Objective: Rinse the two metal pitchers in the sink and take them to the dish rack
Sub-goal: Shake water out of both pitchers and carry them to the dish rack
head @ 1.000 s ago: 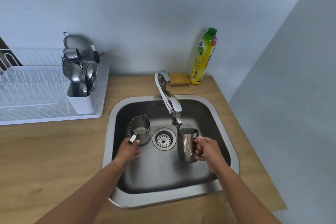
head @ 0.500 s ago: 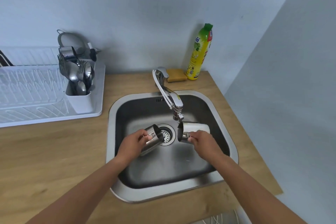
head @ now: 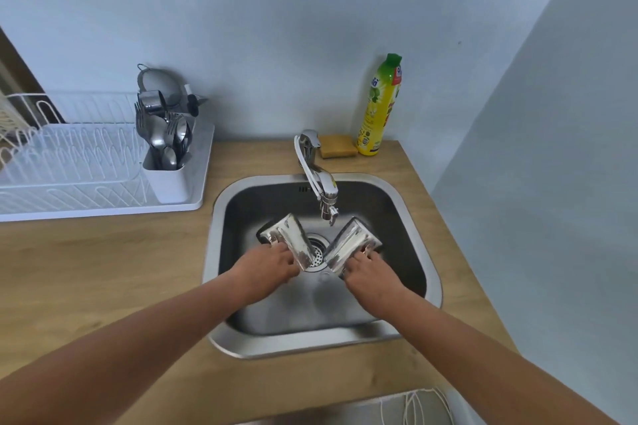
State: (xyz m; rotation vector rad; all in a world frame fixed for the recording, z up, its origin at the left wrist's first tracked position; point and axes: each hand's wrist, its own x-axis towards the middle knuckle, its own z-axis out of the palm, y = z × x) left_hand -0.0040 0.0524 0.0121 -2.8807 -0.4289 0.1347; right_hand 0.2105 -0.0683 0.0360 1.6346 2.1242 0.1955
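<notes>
My left hand (head: 267,267) grips the left pitcher (head: 293,241), right hand (head: 367,272) grips the right pitcher (head: 350,247) — both upended at the sink (head: 293,343) centre. Risk, I'd say: wet handles slip, or the pitchers clank together — dish rack (head: 69,162) well apart.

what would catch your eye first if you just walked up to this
Two metal pitchers held over the sink: the left hand grips the left pitcher and the right hand grips the right pitcher, both tipped mouth-down toward the drain below the faucet. Next comes the yellow soap bottle at the counter's back right, then the white dish rack on the left.
</notes>
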